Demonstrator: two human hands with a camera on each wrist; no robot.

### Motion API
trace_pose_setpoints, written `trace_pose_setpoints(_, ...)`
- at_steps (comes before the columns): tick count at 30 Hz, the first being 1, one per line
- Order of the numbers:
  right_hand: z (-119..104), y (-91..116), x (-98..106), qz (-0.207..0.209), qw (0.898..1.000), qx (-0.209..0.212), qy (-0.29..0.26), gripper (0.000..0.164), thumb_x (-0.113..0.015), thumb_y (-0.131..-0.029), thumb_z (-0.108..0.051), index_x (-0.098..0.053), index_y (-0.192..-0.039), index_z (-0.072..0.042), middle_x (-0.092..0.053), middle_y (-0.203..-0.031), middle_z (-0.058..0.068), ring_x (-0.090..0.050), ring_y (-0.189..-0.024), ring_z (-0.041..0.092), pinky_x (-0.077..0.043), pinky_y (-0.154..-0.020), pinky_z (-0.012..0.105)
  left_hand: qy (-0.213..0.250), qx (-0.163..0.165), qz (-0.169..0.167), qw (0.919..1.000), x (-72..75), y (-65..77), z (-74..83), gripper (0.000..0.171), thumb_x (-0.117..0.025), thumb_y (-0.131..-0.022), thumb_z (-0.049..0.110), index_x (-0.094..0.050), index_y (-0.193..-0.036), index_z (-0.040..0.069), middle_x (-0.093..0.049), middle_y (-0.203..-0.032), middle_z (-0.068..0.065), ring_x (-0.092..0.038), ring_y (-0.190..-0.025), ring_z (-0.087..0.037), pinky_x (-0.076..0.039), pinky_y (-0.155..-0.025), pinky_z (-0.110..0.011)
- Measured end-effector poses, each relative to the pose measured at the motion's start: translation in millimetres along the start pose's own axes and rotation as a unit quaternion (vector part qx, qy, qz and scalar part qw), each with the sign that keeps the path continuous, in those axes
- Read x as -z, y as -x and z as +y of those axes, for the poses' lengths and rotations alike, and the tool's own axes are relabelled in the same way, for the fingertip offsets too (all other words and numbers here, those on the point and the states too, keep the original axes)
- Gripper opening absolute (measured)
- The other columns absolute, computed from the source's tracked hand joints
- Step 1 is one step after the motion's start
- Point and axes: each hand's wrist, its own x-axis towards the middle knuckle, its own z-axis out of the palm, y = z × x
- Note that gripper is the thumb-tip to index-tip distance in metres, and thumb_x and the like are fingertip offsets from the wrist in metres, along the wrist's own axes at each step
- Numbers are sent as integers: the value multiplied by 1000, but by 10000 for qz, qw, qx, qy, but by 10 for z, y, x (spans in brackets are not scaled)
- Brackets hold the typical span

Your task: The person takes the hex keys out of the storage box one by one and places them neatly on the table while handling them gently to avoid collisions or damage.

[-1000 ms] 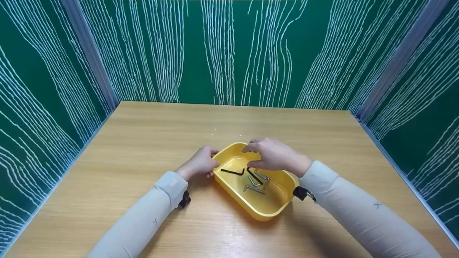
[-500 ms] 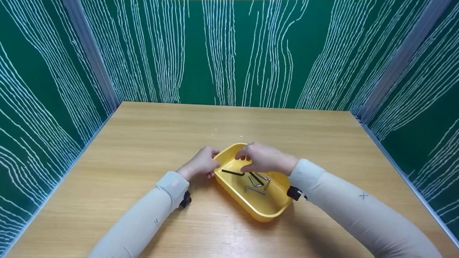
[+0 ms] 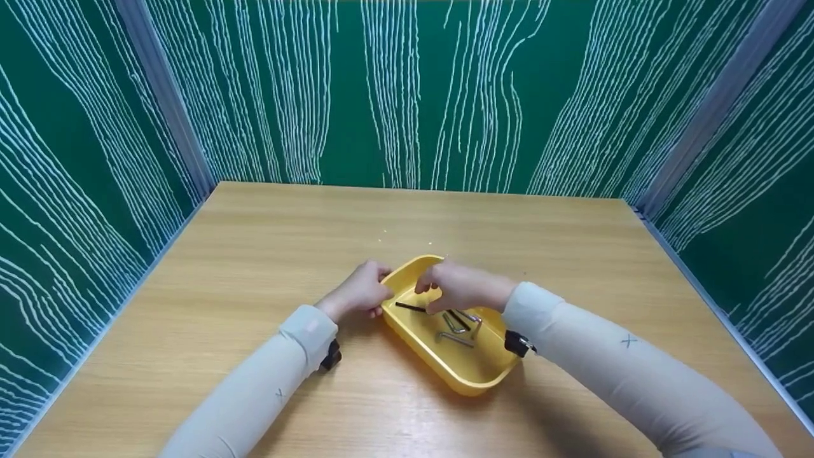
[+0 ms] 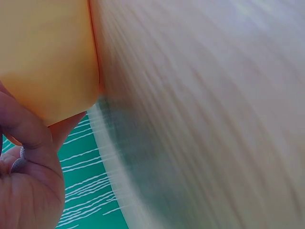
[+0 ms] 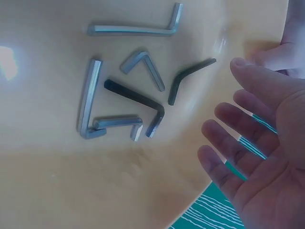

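My left hand [image 3: 361, 289] grips the left corner of a yellow plastic tray [image 3: 483, 369], thumb at the rim and fingers along the outer wall; the left wrist view shows the tray's side close up. Over the tray's far-left part is my right hand [image 3: 461, 285], its fingers loosely bent and holding nothing. Its thumb overlaps a black hex key [image 3: 410, 307] in the head view. In the right wrist view that black hex key [image 5: 188, 76] lies beside the spread fingers. Another black hex key [image 5: 136, 95] and several silver hex keys [image 5: 133, 30] lie on the tray floor.
The tray stands on a light wooden table [image 3: 286, 235]. Green panels [image 3: 343, 95] with wavy white lines enclose its back and sides. A few tiny pale specks [image 3: 430, 243] lie just behind the tray.
My right hand has moved left and lower into the tray, and its thumb now covers part of the left black hex key. The left hand keeps its grip on the corner.
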Motion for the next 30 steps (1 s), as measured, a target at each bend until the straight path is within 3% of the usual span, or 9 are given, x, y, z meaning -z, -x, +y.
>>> trace_pose_setpoints(4,12,-33,-34,-119,9997,183,84,40,-77,-83,-19,-69,-119,-6,-69,-118,9,-63,-112,30,-52,-98,43,40,-85,-38,9999,1,-4,-12,35,-51,-80,-5,-65,-111,1,-64,-68,-10,-52,-39,-11,-49,-37,-26)
trace_pose_setpoints(9,23,-55,-73,-79,9982,534,267,35,-78,-81,-17,-71,-111,-2,-71,-109,12,-66,-103,30,-54,-92,42,65,-111,-42,9999,-3,-11,-26,37,-50,-79,-6,-65,-112,2,-65,-70,-11,-52,-39,-11,-49,-37,-25)
trace_pose_setpoints(15,-17,-84,-100,-62,9972,712,230,21,-80,-75,-13,-73,-93,-3,-72,-87,8,-59,-73,15,-51,-67,26,61,-37,-29,10000,3,-15,-27,37,-51,-80,-5,-65,-113,4,-65,-72,-10,-52,-40,-11,-49,-37,-24)
trace_pose_setpoints(18,-19,-110,-115,-86,9973,688,238,18,-81,-73,-10,-73,-88,-3,-71,-82,7,-51,-67,9,-47,-62,23,43,-26,-33,10000,6,-13,-20,36,-51,-80,-5,-65,-113,4,-65,-72,-11,-52,-40,-11,-49,-37,-25)
trace_pose_setpoints(26,-3,-167,-154,-142,9994,282,129,18,-83,-73,-10,-74,-88,-6,-70,-82,4,-53,-70,11,-51,-67,27,34,-73,-78,9999,8,-9,-8,36,-51,-82,-4,-64,-115,4,-68,-84,-22,-53,-41,-11,-50,-38,-26)
trace_pose_setpoints(30,25,-199,-170,-162,9996,200,127,18,-83,-72,-8,-74,-87,-7,-69,-80,1,-55,-71,10,-52,-67,26,30,-42,-54,10000,10,-11,-20,37,-51,-82,-5,-65,-114,6,-67,-81,-18,-52,-40,-11,-49,-37,-26)
